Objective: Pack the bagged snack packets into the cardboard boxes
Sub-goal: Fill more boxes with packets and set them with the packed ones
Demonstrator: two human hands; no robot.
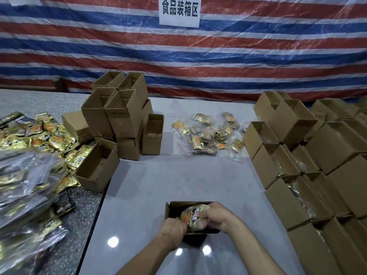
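Observation:
A small open cardboard box (173, 207) stands on the white table near its front edge. A clear bag of gold and orange snack packets (195, 219) sits partly inside it, bulging above the rim. My left hand (173, 231) grips the bag's near left side. My right hand (215, 216) curls over its top right corner. More bagged snack packets (208, 133) lie mid-table farther back.
Empty open boxes (121, 116) are stacked at the back left, one more (97, 165) at the table's left edge. Rows of filled boxes (309, 165) line the right side. Loose gold packets (45, 135) and clear bags (23, 195) cover the grey counter on the left.

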